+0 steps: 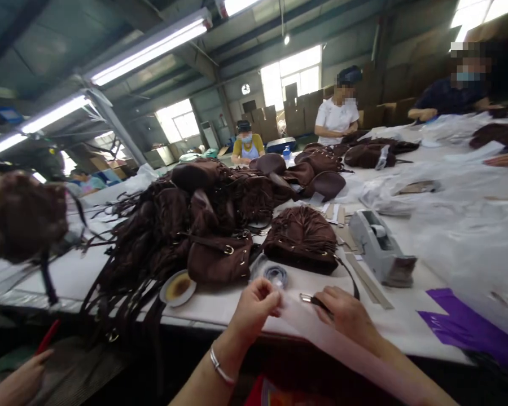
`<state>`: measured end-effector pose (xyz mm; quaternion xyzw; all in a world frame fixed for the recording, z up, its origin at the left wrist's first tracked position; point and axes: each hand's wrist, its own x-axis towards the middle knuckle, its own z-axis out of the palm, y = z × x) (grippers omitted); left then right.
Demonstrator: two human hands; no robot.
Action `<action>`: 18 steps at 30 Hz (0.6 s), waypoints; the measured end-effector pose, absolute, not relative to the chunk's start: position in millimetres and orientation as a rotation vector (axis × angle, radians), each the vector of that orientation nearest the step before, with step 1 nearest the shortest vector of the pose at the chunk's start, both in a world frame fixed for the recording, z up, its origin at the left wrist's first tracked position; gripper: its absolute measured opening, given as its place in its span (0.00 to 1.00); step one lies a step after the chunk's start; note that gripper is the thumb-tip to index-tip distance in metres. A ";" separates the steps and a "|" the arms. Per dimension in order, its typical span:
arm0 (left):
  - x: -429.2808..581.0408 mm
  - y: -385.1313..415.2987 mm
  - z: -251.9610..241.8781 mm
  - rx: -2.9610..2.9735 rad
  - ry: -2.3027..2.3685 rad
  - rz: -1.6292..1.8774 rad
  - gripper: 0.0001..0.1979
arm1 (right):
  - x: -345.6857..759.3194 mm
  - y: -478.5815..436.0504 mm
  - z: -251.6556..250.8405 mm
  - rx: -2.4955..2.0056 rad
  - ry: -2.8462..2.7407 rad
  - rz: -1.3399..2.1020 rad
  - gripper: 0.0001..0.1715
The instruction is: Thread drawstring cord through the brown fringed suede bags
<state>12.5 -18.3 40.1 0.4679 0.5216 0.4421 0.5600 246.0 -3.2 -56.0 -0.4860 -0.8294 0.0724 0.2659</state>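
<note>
My left hand (250,311) pinches the end of a long, whitish see-through strip (322,332), which runs down to the right across my right forearm. In my right hand (350,317) is a dark strap (327,309), its metal buckle (307,298) poking out toward my left hand. The strap's far part curves up beside a brown fringed bag (302,239) lying just beyond my hands. Behind my left hand sits a small grey roll (276,275) on clear plastic. Another brown bag (220,258) with a buckle lies to its left.
A large heap of brown bags (169,214) covers the table's left. To the right stand a grey tape dispenser (381,248), clear plastic bags (469,220) and a purple sheet (469,324). A round dish (178,288) sits near the edge. At lower left, another person's hand (25,375) holds something red.
</note>
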 end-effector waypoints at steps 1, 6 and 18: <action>-4.1 -18.0 32.5 1.087 1.284 1.055 0.16 | 245.4 -3.7 -56.7 -1.311 -2.215 0.190 0.12; -43.6 -12.3 7.0 1.345 1.463 1.116 0.09 | 244.5 -2.3 -64.3 -1.443 -1.996 0.177 0.19; 37.0 1.1 -21.8 2.002 1.311 0.974 0.07 | 253.2 8.4 -85.7 -1.236 -2.136 0.417 0.24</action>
